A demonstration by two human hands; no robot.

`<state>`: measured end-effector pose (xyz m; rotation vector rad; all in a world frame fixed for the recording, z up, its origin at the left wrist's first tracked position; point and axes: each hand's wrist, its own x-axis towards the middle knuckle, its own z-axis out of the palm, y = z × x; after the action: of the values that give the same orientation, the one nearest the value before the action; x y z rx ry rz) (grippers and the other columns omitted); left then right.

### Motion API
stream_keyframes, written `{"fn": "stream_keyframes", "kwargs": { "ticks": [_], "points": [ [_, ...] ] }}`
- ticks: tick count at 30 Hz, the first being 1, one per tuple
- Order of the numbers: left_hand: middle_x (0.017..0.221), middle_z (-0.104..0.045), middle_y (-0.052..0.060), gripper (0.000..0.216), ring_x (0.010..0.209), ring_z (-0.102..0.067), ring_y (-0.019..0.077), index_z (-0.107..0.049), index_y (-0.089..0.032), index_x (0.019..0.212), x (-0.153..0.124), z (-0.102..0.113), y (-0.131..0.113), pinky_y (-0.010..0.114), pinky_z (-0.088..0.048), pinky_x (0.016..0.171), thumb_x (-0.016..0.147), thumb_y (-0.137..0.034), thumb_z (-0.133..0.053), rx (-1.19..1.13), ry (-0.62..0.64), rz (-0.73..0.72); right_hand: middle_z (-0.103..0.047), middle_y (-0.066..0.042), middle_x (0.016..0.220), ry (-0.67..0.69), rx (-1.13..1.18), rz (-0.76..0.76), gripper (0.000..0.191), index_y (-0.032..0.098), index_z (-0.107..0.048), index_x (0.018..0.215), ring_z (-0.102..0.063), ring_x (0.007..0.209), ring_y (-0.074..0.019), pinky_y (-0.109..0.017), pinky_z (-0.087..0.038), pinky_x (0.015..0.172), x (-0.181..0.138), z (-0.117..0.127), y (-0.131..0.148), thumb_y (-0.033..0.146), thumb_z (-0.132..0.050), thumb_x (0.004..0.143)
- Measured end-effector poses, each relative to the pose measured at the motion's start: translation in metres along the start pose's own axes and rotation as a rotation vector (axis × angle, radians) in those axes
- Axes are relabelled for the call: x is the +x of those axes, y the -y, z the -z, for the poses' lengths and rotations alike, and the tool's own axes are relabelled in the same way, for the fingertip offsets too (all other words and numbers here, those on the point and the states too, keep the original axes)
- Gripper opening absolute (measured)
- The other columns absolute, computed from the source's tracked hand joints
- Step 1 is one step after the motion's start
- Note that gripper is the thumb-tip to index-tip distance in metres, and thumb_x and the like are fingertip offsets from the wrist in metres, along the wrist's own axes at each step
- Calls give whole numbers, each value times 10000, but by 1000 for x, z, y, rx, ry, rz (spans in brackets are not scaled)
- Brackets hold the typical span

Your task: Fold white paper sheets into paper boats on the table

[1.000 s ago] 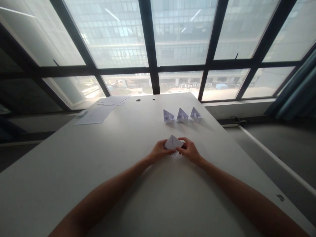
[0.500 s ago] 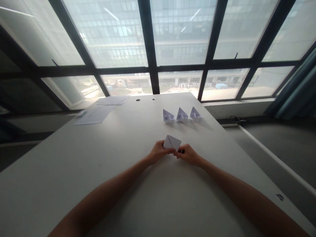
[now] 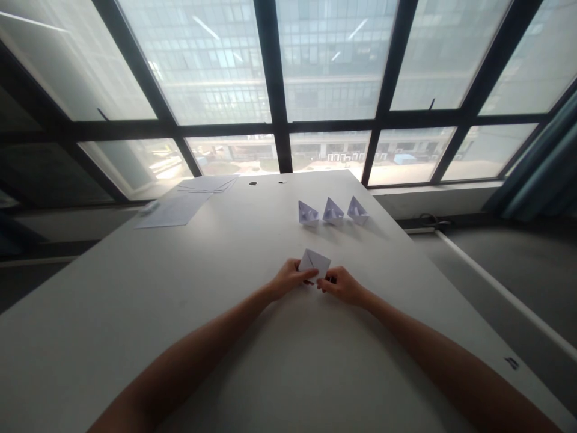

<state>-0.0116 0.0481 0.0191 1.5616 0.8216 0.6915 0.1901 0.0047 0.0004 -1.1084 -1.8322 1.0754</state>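
Note:
A small piece of folded white paper [image 3: 315,261], roughly diamond-shaped with a slanting crease or slit, is held up just above the table. My left hand [image 3: 291,278] grips its left and lower side, the thumb lying across the front. My right hand [image 3: 340,284] is closed at the lower right corner, fingertips pinched against the paper's edge. Beyond the hands, three folded paper boats [image 3: 333,212] stand in a row on the white table [image 3: 243,252].
Flat white sheets [image 3: 174,210] lie at the far left of the table, with a small clear item [image 3: 148,208] on their left edge. Two round holes pierce the far tabletop. A small dark object [image 3: 512,363] sits near the right edge. Windows rise behind.
The folded paper has tipped and dropped slightly, and my left thumb has moved up onto its front. My right fingers have shifted a little at the corner. The boats stay put.

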Motion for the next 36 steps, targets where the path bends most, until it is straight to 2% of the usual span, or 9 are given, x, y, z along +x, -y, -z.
{"fn": "stream_keyframes", "kwargs": {
  "ticks": [7,13,22,30,36],
  "points": [
    [774,-699,75,446,656,-633,163,-746,-75,918,-4,-1,-7,247,-505,615,760,-493,-740,48,88,51,-531,20,593,-91,67,-23,262,144,-621,694,-434,548,-110,-224,-311,502,2,7,9,392,-660,765],
    [679,-647,53,472,583,-577,141,-720,-73,798,-8,1,-15,228,-436,539,749,-542,-726,134,187,52,-438,41,559,-139,103,-13,357,175,-502,582,-375,540,-97,-229,-279,504,3,8,9,434,-617,799],
    [603,-501,-18,482,545,-413,91,-648,-91,737,-5,-1,-11,215,-282,499,750,-570,-704,233,157,5,-368,56,535,-19,100,-13,385,191,-427,560,-329,517,-90,-237,-236,495,3,8,5,437,-571,818],
    [521,-381,-36,549,493,-300,76,-538,-132,571,-6,0,-12,235,-189,454,776,-631,-641,268,216,-10,-419,41,592,-67,26,38,355,184,-485,621,-368,580,-106,-236,-296,537,4,4,9,450,-567,842],
    [490,-392,-29,571,469,-298,78,-566,-125,556,-5,1,-11,239,-191,429,790,-643,-622,293,284,27,-542,10,664,-95,32,58,248,169,-585,714,-458,641,-129,-244,-365,594,3,3,11,379,-579,846]
  ]
}}
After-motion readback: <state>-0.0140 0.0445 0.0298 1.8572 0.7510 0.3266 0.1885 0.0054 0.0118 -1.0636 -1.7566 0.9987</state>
